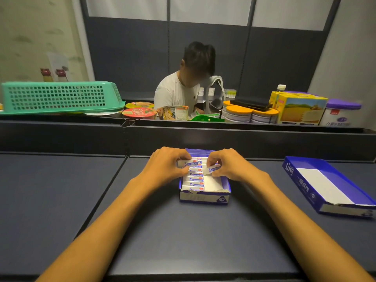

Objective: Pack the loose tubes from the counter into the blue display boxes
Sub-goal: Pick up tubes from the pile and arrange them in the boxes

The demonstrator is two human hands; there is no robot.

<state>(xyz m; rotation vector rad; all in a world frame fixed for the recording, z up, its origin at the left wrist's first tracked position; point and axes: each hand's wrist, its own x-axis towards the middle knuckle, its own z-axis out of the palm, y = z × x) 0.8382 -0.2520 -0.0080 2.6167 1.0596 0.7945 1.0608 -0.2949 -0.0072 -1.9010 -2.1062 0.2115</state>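
Observation:
A blue display box (204, 197) stands on the dark counter in front of me, with several white-and-blue tubes (193, 182) stacked in its left column. The box's right column shows bare white card. My left hand (165, 166) pinches one tube (188, 163) lying across the top of the stack. My right hand (227, 164) holds a second tube (212, 169), tilted, over the right column. A second blue display box (325, 187) lies empty at the right.
A raised dark ledge (183, 137) runs behind the box. Beyond it stand a green basket (59, 96), noodle cups (139, 112), orange-lidded tins (240, 113), a yellow carton (301, 110) and a purple-lidded tub (342, 112). A person in a white shirt (179, 90) sits opposite.

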